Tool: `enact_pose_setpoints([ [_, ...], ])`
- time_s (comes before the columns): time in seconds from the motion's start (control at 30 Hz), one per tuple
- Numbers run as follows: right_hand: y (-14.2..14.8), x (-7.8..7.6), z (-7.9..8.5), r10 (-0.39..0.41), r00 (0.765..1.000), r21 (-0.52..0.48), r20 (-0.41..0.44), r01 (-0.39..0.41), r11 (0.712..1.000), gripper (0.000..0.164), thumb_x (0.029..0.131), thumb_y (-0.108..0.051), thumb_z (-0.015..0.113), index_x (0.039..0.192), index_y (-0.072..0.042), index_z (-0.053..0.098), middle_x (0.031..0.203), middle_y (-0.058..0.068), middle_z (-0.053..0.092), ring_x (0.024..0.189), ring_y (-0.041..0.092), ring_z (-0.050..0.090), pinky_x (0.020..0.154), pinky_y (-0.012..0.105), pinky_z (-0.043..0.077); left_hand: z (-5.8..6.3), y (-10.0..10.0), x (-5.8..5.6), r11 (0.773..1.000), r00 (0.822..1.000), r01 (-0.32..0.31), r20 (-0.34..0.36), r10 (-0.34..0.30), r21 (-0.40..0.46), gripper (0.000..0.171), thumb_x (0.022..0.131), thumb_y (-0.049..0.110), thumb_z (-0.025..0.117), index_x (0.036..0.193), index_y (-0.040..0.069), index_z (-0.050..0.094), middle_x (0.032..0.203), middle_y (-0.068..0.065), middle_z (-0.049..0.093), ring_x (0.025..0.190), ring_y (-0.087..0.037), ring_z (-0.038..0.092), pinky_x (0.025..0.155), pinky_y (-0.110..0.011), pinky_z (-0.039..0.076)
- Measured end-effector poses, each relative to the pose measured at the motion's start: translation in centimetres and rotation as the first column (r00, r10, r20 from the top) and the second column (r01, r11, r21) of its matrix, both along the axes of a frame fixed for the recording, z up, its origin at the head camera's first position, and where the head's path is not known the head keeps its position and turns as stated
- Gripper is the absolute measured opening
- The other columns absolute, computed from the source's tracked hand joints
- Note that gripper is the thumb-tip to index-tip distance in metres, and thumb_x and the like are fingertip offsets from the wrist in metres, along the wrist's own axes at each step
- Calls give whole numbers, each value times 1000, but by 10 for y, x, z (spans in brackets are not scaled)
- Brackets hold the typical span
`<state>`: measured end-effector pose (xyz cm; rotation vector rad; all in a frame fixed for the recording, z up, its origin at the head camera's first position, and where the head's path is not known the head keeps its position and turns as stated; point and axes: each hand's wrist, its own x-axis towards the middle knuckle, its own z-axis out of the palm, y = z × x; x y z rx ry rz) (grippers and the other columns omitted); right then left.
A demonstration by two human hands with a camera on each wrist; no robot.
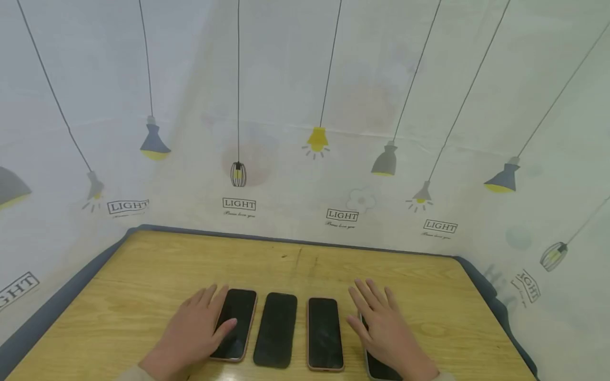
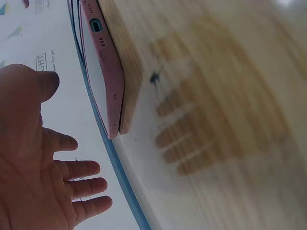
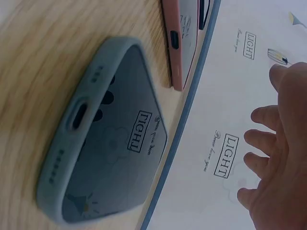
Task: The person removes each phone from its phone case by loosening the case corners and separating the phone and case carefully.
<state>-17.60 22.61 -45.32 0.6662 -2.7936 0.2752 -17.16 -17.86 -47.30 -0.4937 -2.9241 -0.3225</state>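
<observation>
Several smartphones with dark screens lie face up in a row. My left hand hovers over the left part of the leftmost phone, fingers extended; this phone has a pink case in the left wrist view. Beside it lie a black phone and a pink-edged phone. On the right, my right hand is held above the rightmost phone and partly hides it. The right wrist view shows that phone's grey-green case, with the spread fingers apart from it. Neither hand grips anything.
The phones lie on a wood-grain table with a dark blue edge along the back and sides. White fabric printed with hanging lamps and LIGHT labels surrounds the table's back and sides.
</observation>
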Motion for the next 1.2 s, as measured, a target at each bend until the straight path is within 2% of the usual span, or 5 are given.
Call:
enact_pose_setpoints([
  [0.2, -13, -1, 3, 21, 998, -25, 65, -19, 999, 57, 108, -42, 51, 153, -7, 49, 163, 13, 40, 152, 36, 32, 120, 66, 25, -5, 6, 2, 999, 1000, -21, 8, 22, -30, 74, 100, 54, 60, 150, 0, 49, 135, -25, 59, 123, -43, 58, 96, -61, 51],
  [0.37, -22, 1, 3, 46, 990, -110, 135, -31, 993, 57, 109, -42, 50, 154, -8, 47, 161, 14, 43, 150, 38, 36, 118, 65, 30, -11, 12, 1, 997, 999, -33, -1, 33, -77, 79, 97, 58, 61, 146, -3, 51, 121, -21, 62, 112, -37, 60, 88, -55, 54],
  [0.6, -33, -1, -2, 78, 993, -153, 84, -64, 986, 53, 108, -38, 54, 150, -5, 52, 152, 18, 52, 140, 40, 48, 109, 64, 42, -13, 19, 1, 991, 998, -58, 2, 58, -118, 80, 95, 61, 63, 138, -6, 55, 117, -23, 63, 109, -38, 61, 87, -54, 55],
  [0.8, -41, -1, -5, 78, 995, -160, 54, -69, 985, 50, 107, -33, 57, 147, -4, 56, 148, 16, 56, 135, 36, 54, 108, 58, 46, -11, 25, 1, 991, 994, -80, 64, 87, -109, 82, 94, 60, 65, 131, -12, 57, 120, -29, 62, 110, -41, 61, 90, -55, 55],
  [1.2, -52, 1, -8, 55, 986, -229, 155, -18, 973, 50, 110, -36, 49, 148, -5, 55, 148, 14, 56, 136, 35, 52, 109, 55, 46, -10, 32, 1, 991, 980, -125, 153, 129, -39, 80, 95, 54, 69, 126, -19, 55, 110, -32, 61, 97, -42, 64, 79, -53, 58],
])
